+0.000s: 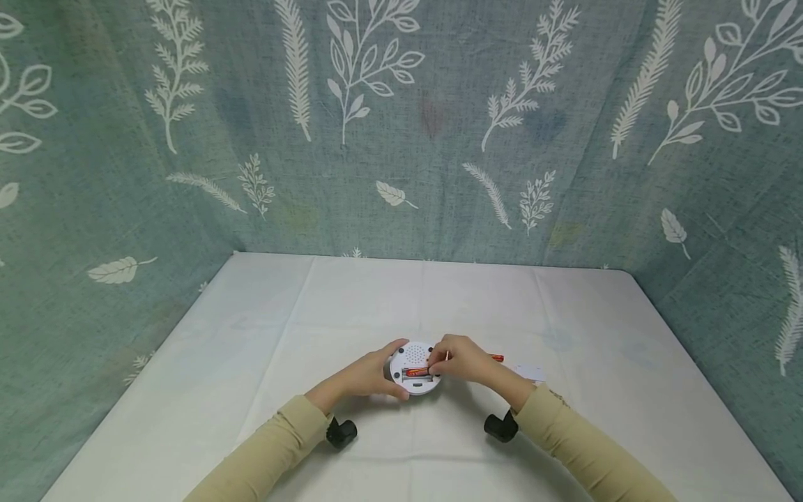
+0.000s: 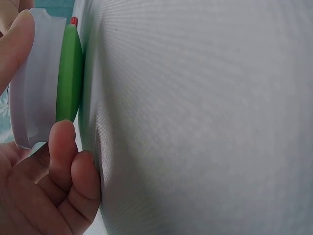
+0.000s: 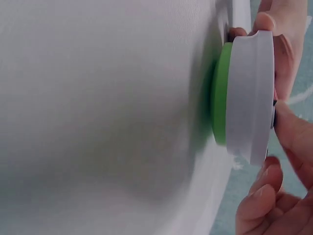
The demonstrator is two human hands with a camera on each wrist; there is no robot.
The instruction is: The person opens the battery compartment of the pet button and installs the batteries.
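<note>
A round white battery-powered device [image 1: 413, 354] lies green side down on the table, its speaker holes and uncovered battery compartment facing up. The left hand [image 1: 370, 373] grips its left side, thumb near the front edge and fingers round the back. In the compartment shows a red-orange battery [image 1: 417, 372]. My right hand [image 1: 461, 359] pinches the battery's right end between thumb and forefinger, partly hiding it. From the side, the right wrist view shows the device's green underside [image 3: 221, 95] and the right thumb [image 3: 291, 127] at the compartment face.
Another red battery [image 1: 498, 358] lies just beyond the right hand. A small white flat piece [image 1: 529, 372] is by the right wrist. Black wrist cameras [image 1: 341, 434] hang under both forearms. Patterned green-blue cloth [image 1: 389, 139] stands round the white table [image 1: 376, 300].
</note>
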